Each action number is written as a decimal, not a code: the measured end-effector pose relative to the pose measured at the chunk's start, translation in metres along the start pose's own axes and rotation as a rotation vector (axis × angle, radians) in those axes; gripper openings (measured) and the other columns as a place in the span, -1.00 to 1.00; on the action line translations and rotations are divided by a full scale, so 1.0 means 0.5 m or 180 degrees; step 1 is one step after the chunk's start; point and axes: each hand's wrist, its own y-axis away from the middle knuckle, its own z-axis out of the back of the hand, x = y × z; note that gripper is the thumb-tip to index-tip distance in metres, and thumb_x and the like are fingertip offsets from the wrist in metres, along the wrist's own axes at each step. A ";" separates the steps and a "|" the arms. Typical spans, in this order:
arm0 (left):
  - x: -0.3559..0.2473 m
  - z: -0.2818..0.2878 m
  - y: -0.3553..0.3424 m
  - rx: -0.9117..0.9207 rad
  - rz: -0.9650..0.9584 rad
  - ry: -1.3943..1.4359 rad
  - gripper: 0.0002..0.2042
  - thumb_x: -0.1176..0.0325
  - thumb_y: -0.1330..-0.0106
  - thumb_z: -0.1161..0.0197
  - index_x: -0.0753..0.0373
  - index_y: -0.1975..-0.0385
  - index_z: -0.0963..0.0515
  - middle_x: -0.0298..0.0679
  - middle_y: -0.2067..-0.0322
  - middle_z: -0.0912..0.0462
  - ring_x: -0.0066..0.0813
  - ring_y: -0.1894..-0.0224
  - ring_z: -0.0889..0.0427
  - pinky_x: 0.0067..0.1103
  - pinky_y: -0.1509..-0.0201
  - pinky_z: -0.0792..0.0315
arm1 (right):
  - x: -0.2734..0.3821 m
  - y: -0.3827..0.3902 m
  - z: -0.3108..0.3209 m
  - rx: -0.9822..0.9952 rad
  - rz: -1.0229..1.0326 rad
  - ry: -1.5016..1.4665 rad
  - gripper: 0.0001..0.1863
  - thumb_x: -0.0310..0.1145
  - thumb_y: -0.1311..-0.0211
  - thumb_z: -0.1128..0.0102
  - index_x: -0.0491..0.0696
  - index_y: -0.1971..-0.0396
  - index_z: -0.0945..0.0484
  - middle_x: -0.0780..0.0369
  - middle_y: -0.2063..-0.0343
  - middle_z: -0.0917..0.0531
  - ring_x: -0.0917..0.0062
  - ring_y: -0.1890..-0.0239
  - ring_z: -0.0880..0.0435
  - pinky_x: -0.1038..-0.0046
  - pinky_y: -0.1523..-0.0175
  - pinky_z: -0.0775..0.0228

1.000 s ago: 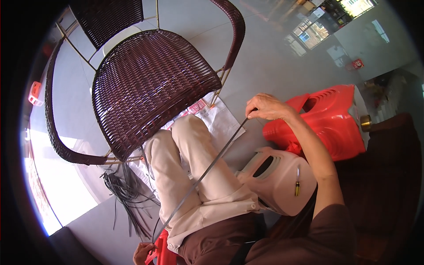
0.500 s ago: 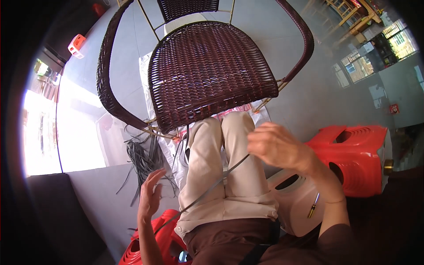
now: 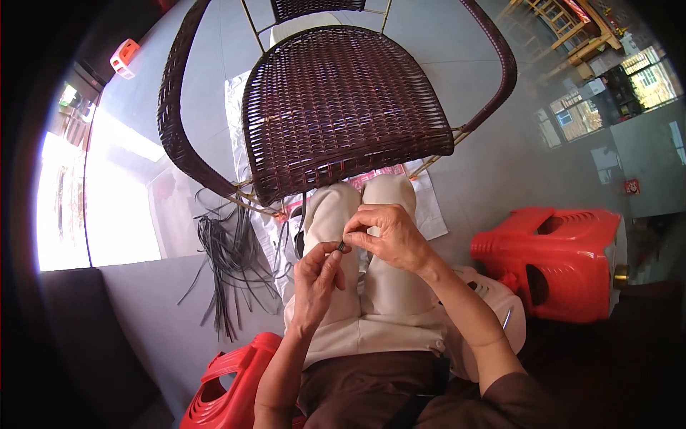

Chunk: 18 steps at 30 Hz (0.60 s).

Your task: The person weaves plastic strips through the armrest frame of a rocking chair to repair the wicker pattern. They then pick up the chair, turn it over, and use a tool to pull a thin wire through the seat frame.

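Above my lap, my left hand [image 3: 316, 277] pinches a small dark piece of flat strip [image 3: 341, 246] between thumb and forefinger. My right hand [image 3: 386, 233] meets it there, its thumb and fingertips closed at the same spot; its fingers partly cover how it grips the strip. Just beyond my knees stands a dark brown woven armchair [image 3: 343, 100] with a rounded seat. Some loose strip ends hang below the seat's front edge. A heap of loose dark strips [image 3: 225, 243] lies on the floor to the left.
Red plastic stools stand at right [image 3: 572, 250] and lower left [image 3: 239, 372]. A pale stool [image 3: 500, 304] beside my right thigh carries a thin tool [image 3: 507, 319]. White sheeting [image 3: 431, 207] lies under the chair. An orange-and-white stool [image 3: 124, 57] sits far left, wooden furniture [image 3: 564, 28] far right.
My hands, apart before with a long dark strip stretched between them, have come together over my lap. The left closed and moved right and up; the right moved left.
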 end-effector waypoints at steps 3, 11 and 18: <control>-0.012 0.014 -0.004 -0.0115 0.0193 0.0123 -0.81 0.32 -0.28 0.03 0.31 0.37 -0.44 -0.35 0.77 -0.42 -0.79 0.79 -0.21 -0.83 0.73 -0.02 | -0.027 -0.001 -0.049 -0.0427 -0.0605 -0.1671 -0.83 -0.49 -0.02 -0.18 -0.21 0.35 -0.52 0.32 0.52 -0.53 0.73 0.44 -0.50 0.71 0.28 -0.36; 0.040 0.005 -0.030 -0.0736 -0.0247 0.0555 -0.80 0.31 -0.29 0.02 0.29 0.50 -0.40 -0.28 0.69 -0.49 -0.77 0.78 -0.26 -0.84 0.73 -0.11 | -0.043 0.024 -0.150 -0.0494 -0.1192 -0.2742 -0.73 -0.44 -0.08 -0.14 -0.22 0.21 -0.46 0.34 0.50 -0.51 0.78 0.45 -0.42 0.75 0.33 -0.28; 0.049 -0.010 -0.034 -0.0499 -0.0106 0.0535 -0.80 0.31 -0.28 0.00 0.29 0.50 -0.40 -0.27 0.68 -0.51 -0.76 0.77 -0.29 -0.84 0.72 -0.13 | -0.037 0.017 -0.130 -0.1214 -0.1277 -0.2614 -0.76 -0.48 -0.03 -0.16 -0.23 0.27 -0.47 0.33 0.49 -0.52 0.77 0.48 -0.42 0.76 0.45 -0.23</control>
